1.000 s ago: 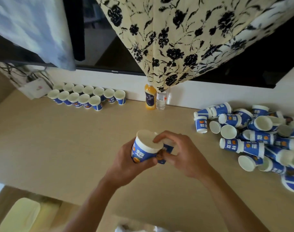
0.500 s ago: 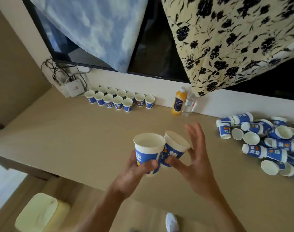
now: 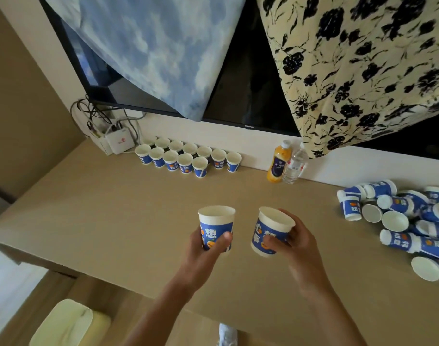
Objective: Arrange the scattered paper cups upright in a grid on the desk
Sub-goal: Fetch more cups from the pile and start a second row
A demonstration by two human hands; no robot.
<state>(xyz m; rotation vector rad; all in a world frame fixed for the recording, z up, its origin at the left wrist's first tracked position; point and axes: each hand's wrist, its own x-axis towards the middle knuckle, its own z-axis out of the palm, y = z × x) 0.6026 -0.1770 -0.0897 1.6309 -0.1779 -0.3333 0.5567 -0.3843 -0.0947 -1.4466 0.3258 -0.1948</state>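
Two hands each grip a cup between upright rows and pile.

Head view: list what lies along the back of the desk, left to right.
White box → upright cups → orange bottle → water bottle → cup pile.

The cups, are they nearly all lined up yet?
Not nearly. Two short rows of upright cups already stand by the back wall. The left hand holds one cup and the right hand holds another cup, both open side up, above the desk. A big pile of tipped cups on the right is left to sort.
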